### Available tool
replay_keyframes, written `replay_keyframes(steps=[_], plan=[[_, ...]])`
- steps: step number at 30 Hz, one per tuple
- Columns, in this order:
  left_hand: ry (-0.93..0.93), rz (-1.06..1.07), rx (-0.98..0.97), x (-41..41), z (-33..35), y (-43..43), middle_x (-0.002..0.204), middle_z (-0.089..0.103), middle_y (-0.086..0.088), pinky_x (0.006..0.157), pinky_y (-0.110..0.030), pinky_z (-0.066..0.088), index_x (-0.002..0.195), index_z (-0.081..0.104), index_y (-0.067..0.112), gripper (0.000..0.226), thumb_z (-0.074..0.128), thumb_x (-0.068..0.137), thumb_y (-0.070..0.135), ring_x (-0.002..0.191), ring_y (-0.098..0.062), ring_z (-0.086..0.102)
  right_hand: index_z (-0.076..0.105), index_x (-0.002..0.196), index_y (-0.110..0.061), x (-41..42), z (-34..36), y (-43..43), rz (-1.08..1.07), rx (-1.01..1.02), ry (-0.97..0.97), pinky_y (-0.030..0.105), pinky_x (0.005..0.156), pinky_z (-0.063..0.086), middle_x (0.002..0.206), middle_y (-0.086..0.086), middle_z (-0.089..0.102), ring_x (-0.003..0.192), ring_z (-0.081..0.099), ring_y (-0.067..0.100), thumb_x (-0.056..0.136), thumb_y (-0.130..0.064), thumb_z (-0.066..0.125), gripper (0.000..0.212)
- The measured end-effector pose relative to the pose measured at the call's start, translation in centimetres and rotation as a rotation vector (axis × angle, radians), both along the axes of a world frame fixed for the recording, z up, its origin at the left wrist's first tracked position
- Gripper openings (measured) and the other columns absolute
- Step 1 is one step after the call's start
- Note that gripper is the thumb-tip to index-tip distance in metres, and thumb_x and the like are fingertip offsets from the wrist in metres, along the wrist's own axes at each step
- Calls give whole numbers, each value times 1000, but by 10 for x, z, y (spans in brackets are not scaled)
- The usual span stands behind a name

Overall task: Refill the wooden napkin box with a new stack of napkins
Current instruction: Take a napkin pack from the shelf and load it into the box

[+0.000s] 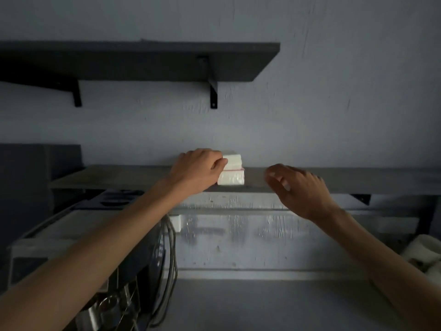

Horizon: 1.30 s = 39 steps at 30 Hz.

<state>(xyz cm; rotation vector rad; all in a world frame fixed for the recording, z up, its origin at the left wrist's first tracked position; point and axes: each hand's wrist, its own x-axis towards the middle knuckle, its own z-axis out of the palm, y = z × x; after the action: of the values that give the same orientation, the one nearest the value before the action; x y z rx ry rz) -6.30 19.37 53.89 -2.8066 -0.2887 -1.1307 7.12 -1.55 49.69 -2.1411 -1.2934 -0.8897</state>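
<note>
Two white napkin packs lie stacked on a grey wall shelf in front of me, the lower pack showing a red seal strip. My left hand rests against the left side of the stack, fingers curled onto the upper pack. My right hand hovers to the right of the stack, fingers apart, holding nothing, a short gap away from the packs. The wooden napkin box is not in view.
A darker upper shelf on black brackets hangs above. At lower left stands a machine with grey cables beside it. White cups sit at the right edge. A grey counter lies below.
</note>
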Motion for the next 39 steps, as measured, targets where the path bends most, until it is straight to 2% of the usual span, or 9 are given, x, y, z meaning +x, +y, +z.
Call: replay_keyframes(steps=[6, 10, 13, 18, 21, 24, 29, 34, 39], plan=[[20, -14, -79, 5, 20, 8, 59, 44, 11, 63, -30, 37, 66, 47, 20, 33, 40, 96, 32, 58, -14, 47, 49, 122, -36, 9, 25, -10, -13, -43, 15, 38, 80, 57, 102, -11, 71, 85, 68, 10, 94, -52, 39, 34], [29, 17, -194, 4, 26, 23, 70, 64, -3, 63, -33, 45, 69, 56, 14, 35, 40, 94, 33, 63, -19, 58, 51, 122, -35, 11, 31, -12, -42, -58, 33, 35, 78, 55, 101, -11, 71, 85, 68, 9, 94, -53, 37, 37], [3, -60, -485, 12, 31, 39, 79, 70, -4, 69, -41, 56, 81, 65, 8, 32, 44, 92, 28, 71, -22, 67, 54, 120, -33, 17, 34, 1, -33, -44, 117, 34, 78, 54, 101, -8, 71, 87, 68, 12, 95, -52, 37, 36], [-49, -113, -1167, 59, 30, 60, 87, 69, -17, 65, -38, 60, 97, 63, -3, 28, 47, 91, 19, 68, -28, 65, 62, 117, -13, 56, 50, 73, 75, 136, 533, 45, 87, 54, 100, 9, 73, 91, 68, 26, 96, -53, 37, 52], [-59, -63, -1339, 86, 23, 66, 88, 63, -19, 59, -36, 57, 101, 56, -4, 28, 42, 93, 18, 66, -27, 60, 65, 105, -4, 78, 53, 116, 64, 238, 738, 49, 90, 53, 101, 18, 71, 94, 66, 34, 96, -51, 37, 55], [-45, -18, -1380, 107, 19, 64, 92, 62, -20, 62, -36, 57, 103, 52, -1, 27, 38, 95, 21, 71, -27, 60, 65, 97, 2, 89, 46, 146, 15, 203, 829, 40, 87, 47, 104, 23, 68, 99, 63, 35, 99, -45, 31, 58], [47, 39, -1394, 131, 12, 55, 100, 63, -21, 87, -41, 56, 103, 51, 1, 32, 36, 97, 28, 84, -29, 61, 59, 116, 4, 103, 22, 181, -29, 166, 981, 32, 81, 41, 116, 25, 63, 107, 60, 34, 98, -49, 30, 63], [114, 117, -1341, 140, 13, 47, 110, 61, -17, 85, -35, 57, 112, 51, 4, 33, 37, 95, 29, 97, -26, 62, 60, 117, 1, 114, 9, 191, -45, 259, 1092, 37, 83, 49, 115, 21, 65, 103, 62, 33, 92, -53, 34, 65], [136, 149, -1355, 148, 16, 45, 95, 56, -15, 79, -33, 54, 105, 50, 4, 33, 41, 93, 34, 85, -24, 57, 58, 118, -1, 116, 17, 195, -74, 237, 1078, 42, 93, 51, 115, 20, 65, 105, 61, 33, 90, -55, 34, 66]])
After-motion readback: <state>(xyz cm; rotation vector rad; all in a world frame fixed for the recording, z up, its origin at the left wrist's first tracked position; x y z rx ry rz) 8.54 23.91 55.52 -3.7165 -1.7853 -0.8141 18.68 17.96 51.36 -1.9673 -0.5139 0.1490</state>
